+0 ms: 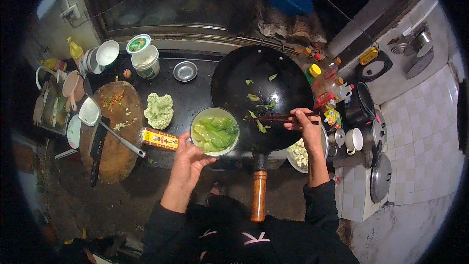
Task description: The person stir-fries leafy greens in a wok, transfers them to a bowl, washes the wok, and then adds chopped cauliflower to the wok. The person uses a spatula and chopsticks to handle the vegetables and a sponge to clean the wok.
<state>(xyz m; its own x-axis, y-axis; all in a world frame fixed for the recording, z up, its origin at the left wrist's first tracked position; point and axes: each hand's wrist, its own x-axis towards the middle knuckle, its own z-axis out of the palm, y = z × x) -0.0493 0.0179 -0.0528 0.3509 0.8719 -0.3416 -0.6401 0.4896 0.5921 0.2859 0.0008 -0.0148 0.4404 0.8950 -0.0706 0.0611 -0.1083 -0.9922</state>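
Note:
My left hand [190, 161] holds a bowl [237, 137] by its side, just left of the wok's near edge. Cooked leafy greens [216, 134] in pale liquid fill it. In my right hand [307, 126] is a pair of dark chopsticks [278, 118], reaching left over the black wok [234, 77]. Their tips are by a strip of greens [259, 121] low in the wok. A few other leaf scraps [253, 97] stick to the wok's surface. Its wooden handle [259, 194] points toward me.
Left are a round chopping board [110, 168] with a cleaver [97, 152] and a metal spatula [89, 112] on it, a cauliflower piece [159, 110] and a packet [160, 139]. A basin of cauliflower florets [299, 156] sits beneath my right forearm. Several bottles [331, 71] crowd the wok's right side.

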